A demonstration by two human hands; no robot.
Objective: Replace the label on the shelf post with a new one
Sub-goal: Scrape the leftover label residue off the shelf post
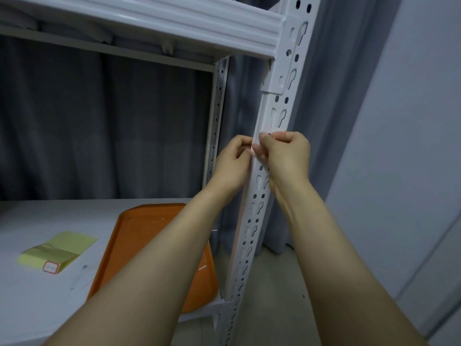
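Note:
The white perforated shelf post (252,231) runs diagonally up the middle right. Both hands meet on it at mid-height. My left hand (230,166) is curled against the post's left edge, fingertips pinched at the corner. My right hand (284,156) wraps the post's front face, thumb and fingers pressed on a small white label (257,146) at the edge. The label is mostly hidden under my fingers; I cannot tell whether it sticks to the post or is lifted. On the lower shelf at left lies a yellow sheet stack (56,248) with a red-bordered label (51,267) on it.
An orange tray (139,236) lies on the white lower shelf (30,303), partly under my left forearm. The upper shelf beam (174,26) crosses above. A grey curtain hangs behind; a pale wall stands at right. A rear post (215,126) stands behind.

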